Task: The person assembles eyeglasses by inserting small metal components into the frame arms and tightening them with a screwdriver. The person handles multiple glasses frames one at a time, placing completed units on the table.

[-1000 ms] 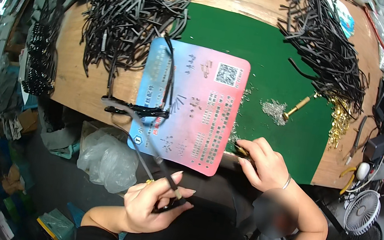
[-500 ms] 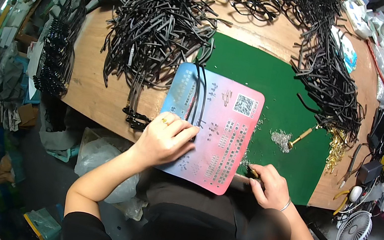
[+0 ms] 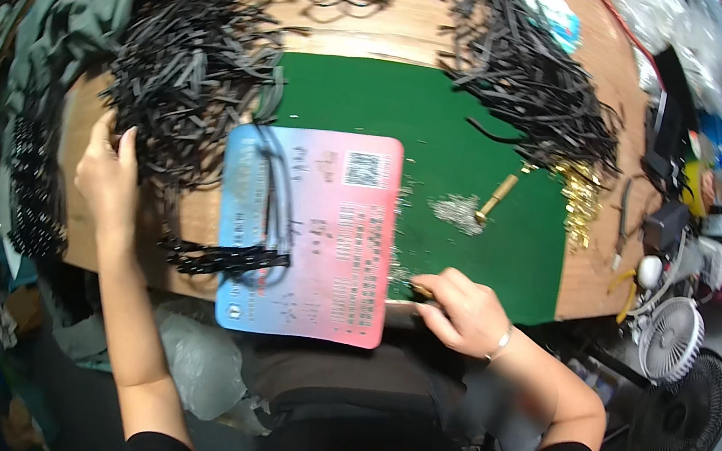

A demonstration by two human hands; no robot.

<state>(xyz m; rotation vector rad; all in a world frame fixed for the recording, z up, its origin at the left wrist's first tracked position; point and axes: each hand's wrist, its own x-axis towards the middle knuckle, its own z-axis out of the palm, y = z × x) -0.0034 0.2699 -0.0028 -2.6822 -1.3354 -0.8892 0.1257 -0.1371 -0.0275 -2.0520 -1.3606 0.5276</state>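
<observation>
My left hand (image 3: 110, 186) reaches to the left edge of a large heap of black eyeglass temples (image 3: 194, 57), thumb and forefinger apart. I see nothing held in it. Closed near the front edge of the table, my right hand (image 3: 465, 313) grips a small dark and brass-coloured tool (image 3: 420, 290), mostly hidden by the fingers. Between the hands lies a blue-and-pink printed mat (image 3: 315, 218). Glossy black eyeglass frames (image 3: 256, 261) lie in a row over its left edge, with thin temples curving up the mat.
On the green sheet (image 3: 505, 272) are a pile of tiny silver screws (image 3: 453, 210) and a brass-handled tool (image 3: 497, 200). Gold-coloured pieces (image 3: 580, 204) and more black temples (image 3: 542, 94) lie right. Glossy black frames (image 3: 32, 183) are stacked far left. A white fan (image 3: 672, 339) stands right.
My left hand has left the mat and moved left to the heap of temples, its fingers spreading. The black frames now lie across the mat's left edge. My right hand keeps its tool.
</observation>
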